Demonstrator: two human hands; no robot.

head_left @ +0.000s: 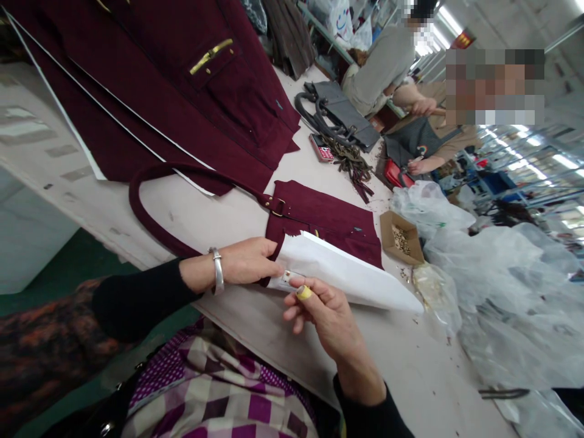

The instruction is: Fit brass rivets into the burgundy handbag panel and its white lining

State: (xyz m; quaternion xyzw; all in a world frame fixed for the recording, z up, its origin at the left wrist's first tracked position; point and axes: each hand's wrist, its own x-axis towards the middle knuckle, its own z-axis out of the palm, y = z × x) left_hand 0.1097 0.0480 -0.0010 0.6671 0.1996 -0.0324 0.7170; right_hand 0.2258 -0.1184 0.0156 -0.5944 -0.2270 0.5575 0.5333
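Note:
A maroon suede bag (326,220) with a long handle (150,182) lies on the pale table (228,316). White paper (347,274) sticks out of it toward the right. My left hand (246,261), a silver bangle on its wrist, pinches the paper's near edge at the bag's opening. My right hand (323,310), with yellow tape on one fingertip, touches a small tag at the same paper edge, fingers curled.
A stack of maroon bags (182,79) with a gold zipper fills the far left. A small cardboard box of metal parts (400,238), clear plastic bags (502,292), a grey bag (340,112), a red phone (322,148) and two other people across the table.

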